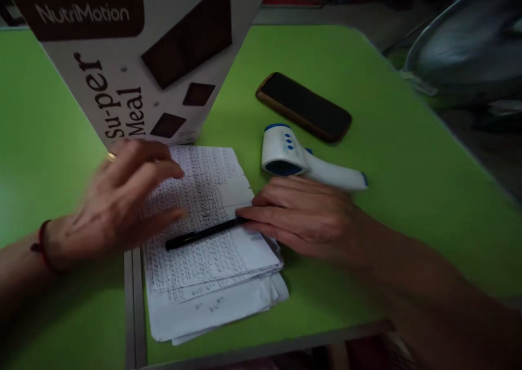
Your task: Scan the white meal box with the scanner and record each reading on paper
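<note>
Right hand (302, 215) pinched a slim black plastic pen (204, 233) over handwritten white sheets (228, 258). Left hand (118, 201) (blurred) held nothing, fingers parted.

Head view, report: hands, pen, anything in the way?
Left hand open over papers. Right hand at one end of black pen, grip unclear. Pen angled across papers. White thermometer close beyond right hand, apart from pen.

A bright green tabletop (408, 196) fills most of the view, its far right corner rounded, its near side finished with grey edging (269, 349). At lower left, 2 grey strips (135, 304) run side by side through the green. Beyond lie dim greyish floor (326, 15), 1 red strip (291, 1) and, rightward, a blurred, round-rimmed object (465, 49) in shadow.
</note>
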Available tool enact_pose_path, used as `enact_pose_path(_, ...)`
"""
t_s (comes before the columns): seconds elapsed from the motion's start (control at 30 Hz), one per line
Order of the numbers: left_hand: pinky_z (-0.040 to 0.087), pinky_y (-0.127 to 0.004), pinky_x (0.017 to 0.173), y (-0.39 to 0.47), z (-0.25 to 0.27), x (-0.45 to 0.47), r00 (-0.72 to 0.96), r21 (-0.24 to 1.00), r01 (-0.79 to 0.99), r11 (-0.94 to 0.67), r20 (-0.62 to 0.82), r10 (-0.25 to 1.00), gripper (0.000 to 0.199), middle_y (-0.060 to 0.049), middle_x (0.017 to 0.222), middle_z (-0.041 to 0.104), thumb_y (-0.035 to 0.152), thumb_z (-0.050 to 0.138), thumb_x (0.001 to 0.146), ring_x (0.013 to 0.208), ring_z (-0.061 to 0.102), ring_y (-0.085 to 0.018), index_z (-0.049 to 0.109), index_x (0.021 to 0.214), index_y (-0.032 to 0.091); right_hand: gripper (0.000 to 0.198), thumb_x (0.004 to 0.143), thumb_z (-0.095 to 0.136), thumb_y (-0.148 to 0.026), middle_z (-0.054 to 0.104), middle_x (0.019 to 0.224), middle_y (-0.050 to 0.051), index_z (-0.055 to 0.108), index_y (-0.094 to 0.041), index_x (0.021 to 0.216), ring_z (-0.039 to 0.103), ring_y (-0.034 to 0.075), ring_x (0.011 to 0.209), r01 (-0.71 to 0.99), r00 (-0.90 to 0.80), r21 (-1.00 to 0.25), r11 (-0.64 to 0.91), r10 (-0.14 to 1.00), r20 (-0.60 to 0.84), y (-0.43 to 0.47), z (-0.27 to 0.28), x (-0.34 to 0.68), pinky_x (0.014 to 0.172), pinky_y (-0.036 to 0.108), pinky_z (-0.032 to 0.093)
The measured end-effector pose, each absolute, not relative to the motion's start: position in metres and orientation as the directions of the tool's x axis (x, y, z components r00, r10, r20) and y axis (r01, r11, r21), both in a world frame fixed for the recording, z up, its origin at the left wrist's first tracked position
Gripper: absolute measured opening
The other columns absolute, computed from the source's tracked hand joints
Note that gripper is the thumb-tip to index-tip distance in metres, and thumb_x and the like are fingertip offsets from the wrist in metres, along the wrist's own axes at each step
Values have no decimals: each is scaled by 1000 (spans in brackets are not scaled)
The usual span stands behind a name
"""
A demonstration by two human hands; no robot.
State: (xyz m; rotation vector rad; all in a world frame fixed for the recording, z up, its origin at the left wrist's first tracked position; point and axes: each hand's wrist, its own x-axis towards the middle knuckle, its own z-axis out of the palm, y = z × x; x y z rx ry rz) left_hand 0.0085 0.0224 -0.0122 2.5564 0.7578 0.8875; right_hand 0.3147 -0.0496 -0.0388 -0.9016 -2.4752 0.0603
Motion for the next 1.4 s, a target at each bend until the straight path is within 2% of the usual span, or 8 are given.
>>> enact_pose_path(0.1,53,-57,105,9,-15,17,850,314,317,-895,325,415,70,-21,143,57,67,61,97,129,58,-39,49,142,16,8,98,64,-18,72,83,5,72,-20,99,66,17,72,561,-643,-289,775,629,438,-45,-37,322,61,33,49)
enact_pose_path(0.23,37,-60,122,8,-25,12,892,325,333,-885,197,408,108,-27,164,33,82,51,92,154,32,-43,14,165,12,7,96,67,-26,70,75,1,72,-27,92,62,14,61,583,-499,-497,643,766,405,-40,-31,331,52,28,45)
enact_pose_path(0.33,26,-63,126,7,-25,8,918,285,339,-896,109,382,93,-22,170,22,75,49,98,159,19,-43,20,166,19,4,91,71,-23,68,72,0,72,-26,91,60,13,55,558,-244,-689,462,885,396,-41,-30,326,48,27,44)
enact_pose_path(0.5,19,-65,128,-1,-12,7,924,267,373,-889,-23,381,66,-13,174,15,56,59,101,160,12,-43,41,159,30,18,82,70,-9,66,64,-6,69,-27,83,60,11,49,188,77,-904,384,912,403,-39,-48,298,48,26,50)
enact_pose_path(0.63,16,-63,129,-4,-15,9,931,240,353,-904,1,364,65,-13,173,17,49,57,101,161,13,-40,39,160,27,14,81,72,-13,67,68,-4,70,-26,85,63,13,56,221,140,-917,333,919,367,-37,-63,288,53,28,54)
enact_pose_path(0.83,11,-46,133,-4,-28,16,966,213,219,-952,93,243,70,-18,170,27,54,32,110,159,23,-29,34,158,3,19,78,70,-8,64,63,-4,67,-26,77,54,12,48,474,130,-789,390,856,501,-36,-62,287,44,27,42)
enact_pose_path(1.1,27,-57,127,0,-22,21,974,245,205,-948,46,223,67,-17,167,32,59,38,109,155,33,-35,43,155,11,20,80,67,-8,66,65,-3,64,-27,77,58,13,52,522,16,-693,497,807,590,-31,-62,289,46,27,46)
enact_pose_path(1.4,25,-54,129,-1,-24,20,969,269,211,-940,68,237,66,-15,167,36,59,40,108,156,33,-33,45,154,13,15,81,66,-11,63,63,-5,62,-25,78,54,10,50,563,-27,-672,482,823,568,-32,-58,288,46,23,45)
